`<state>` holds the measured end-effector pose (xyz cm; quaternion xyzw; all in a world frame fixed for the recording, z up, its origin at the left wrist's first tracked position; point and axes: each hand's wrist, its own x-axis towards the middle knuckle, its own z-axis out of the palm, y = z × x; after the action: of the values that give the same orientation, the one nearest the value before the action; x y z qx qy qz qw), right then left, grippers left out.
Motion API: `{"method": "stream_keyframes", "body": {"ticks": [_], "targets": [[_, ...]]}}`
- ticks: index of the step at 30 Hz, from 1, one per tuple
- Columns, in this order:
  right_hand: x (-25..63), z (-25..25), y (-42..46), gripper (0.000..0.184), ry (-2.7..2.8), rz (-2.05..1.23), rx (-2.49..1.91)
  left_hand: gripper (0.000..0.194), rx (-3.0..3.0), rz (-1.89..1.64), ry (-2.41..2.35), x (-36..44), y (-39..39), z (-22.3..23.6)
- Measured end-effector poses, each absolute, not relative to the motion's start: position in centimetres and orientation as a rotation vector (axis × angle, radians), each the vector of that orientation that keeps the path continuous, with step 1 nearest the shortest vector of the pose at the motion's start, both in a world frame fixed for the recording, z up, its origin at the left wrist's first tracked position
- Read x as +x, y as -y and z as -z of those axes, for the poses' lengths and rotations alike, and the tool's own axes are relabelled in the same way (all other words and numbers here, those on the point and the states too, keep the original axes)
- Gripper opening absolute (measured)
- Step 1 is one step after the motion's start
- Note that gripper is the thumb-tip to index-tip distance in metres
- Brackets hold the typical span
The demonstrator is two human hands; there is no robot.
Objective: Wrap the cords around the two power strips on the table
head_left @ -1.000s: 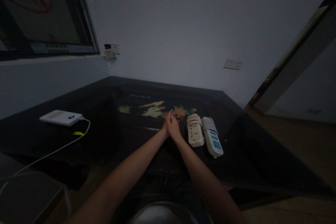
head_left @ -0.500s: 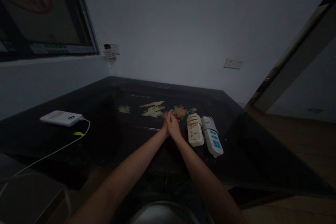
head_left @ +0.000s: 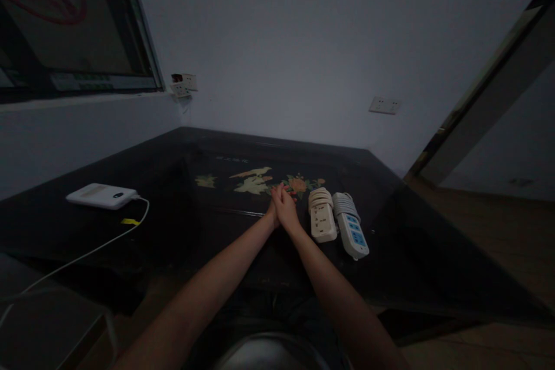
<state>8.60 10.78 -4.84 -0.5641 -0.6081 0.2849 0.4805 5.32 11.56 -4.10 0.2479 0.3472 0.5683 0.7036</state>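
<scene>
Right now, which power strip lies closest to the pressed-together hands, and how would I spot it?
On the dark table, look right of the flower inlay. Two strips lie side by side; the cream power strip is just right of the right hand. Its neighbour, the white power strip, has blue sockets.

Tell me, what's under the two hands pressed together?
Under the left hand and right hand lies the dark table, with its painted flowers beyond the fingertips. What is right beneath the palms stays covered.
</scene>
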Motion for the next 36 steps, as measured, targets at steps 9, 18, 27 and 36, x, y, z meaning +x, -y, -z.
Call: {"method": "stream_keyframes", "body": {"ticks": [9,18,27,36], "targets": [[8.4,5.5,-11.4,0.035,1.472,-0.675,-1.373,0.039,0.566,-1.258,-0.769,5.3,-11.7,4.3],[8.6,5.9,-11.4,0.035,1.482,-0.665,-1.341,0.044,0.588,-1.253,-0.785,5.3,-11.9,4.5],[8.7,5.7,-11.1,0.033,1.478,-0.675,-1.322,0.040,0.575,-1.265,-0.751,5.2,-11.4,4.4],[8.7,5.7,-11.3,0.032,1.484,-0.666,-1.329,0.034,0.517,-1.266,-0.744,5.2,-11.5,4.5]]}}
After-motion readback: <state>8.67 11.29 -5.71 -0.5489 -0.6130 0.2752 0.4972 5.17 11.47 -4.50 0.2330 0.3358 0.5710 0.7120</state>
